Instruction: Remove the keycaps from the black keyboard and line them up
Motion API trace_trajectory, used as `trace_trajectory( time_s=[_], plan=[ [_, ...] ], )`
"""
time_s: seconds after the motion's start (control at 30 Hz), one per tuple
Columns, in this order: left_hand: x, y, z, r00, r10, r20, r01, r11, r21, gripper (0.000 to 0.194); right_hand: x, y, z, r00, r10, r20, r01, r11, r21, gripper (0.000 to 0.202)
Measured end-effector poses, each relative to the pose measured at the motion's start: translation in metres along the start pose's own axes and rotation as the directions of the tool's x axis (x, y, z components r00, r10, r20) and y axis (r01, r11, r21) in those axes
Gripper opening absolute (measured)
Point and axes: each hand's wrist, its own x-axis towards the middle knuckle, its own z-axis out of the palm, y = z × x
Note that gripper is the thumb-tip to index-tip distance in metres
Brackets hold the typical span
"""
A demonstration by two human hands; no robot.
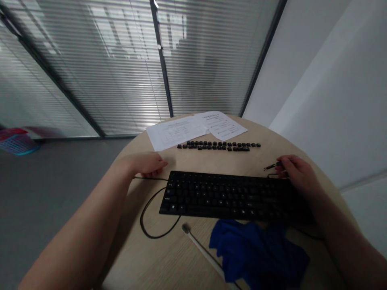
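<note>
A black keyboard [211,195] lies flat across the table, its upper key rows partly without visible key legends. Beyond its left corner my left hand [150,164] rests near a black cable [142,215], fingers curled; what they hold, if anything, is hidden. Over the keyboard's upper right corner, my right hand [292,167] grips a thin dark tool [273,165] that points left. Two rows of loose black keycaps [219,146] lie behind the keyboard. In front of it are a blue cloth [254,251] and a pale-handled brush [201,247].
Printed paper sheets [178,131] lie at the back of the round wooden table [136,266]. Behind it stands a glass partition with blinds, with a white wall on the right. A red and blue basket [18,141] is on the floor at the far left.
</note>
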Motion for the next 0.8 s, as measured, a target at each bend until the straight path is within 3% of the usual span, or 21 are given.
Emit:
trace_trajectory(
  time_s=[0.13, 0.3, 0.37, 0.43, 0.57, 0.63, 0.8],
  plan=[
    [-0.004, 0.001, 0.004, 0.995, -0.037, 0.094, 0.038, 0.999, -0.002, 0.056, 0.000, -0.001, 0.002, 1.000, 0.025, 0.002, -0.025, 0.998, 0.060, 0.050],
    [-0.008, 0.003, 0.007, 0.994, 0.036, 0.102, -0.030, 0.998, -0.057, 0.049, 0.003, 0.000, 0.005, 1.000, 0.009, 0.017, -0.011, 0.992, 0.122, 0.050],
    [-0.006, 0.007, 0.007, 0.998, 0.012, 0.066, -0.011, 1.000, -0.027, 0.050, 0.004, 0.000, 0.007, 1.000, 0.010, 0.024, -0.013, 0.990, 0.143, 0.050],
    [-0.003, 0.013, 0.006, 0.999, 0.031, -0.042, -0.029, 0.999, 0.030, 0.052, 0.004, 0.000, 0.009, 1.000, 0.025, 0.018, -0.027, 0.986, 0.164, 0.051],
    [0.006, 0.027, 0.007, 0.934, 0.247, -0.259, -0.199, 0.959, 0.201, 0.053, 0.002, -0.006, 0.013, 0.998, 0.063, 0.024, -0.066, 0.983, 0.174, 0.054],
    [0.010, 0.033, 0.010, 0.910, 0.318, -0.265, -0.255, 0.935, 0.248, 0.054, -0.001, -0.012, 0.012, 0.999, 0.038, 0.024, -0.042, 0.986, 0.162, 0.055],
    [0.021, 0.037, 0.020, 0.880, 0.408, -0.245, -0.344, 0.901, 0.266, 0.058, -0.018, -0.029, 0.007, 0.983, -0.163, 0.082, 0.154, 0.983, 0.103, 0.046]
  ],
)
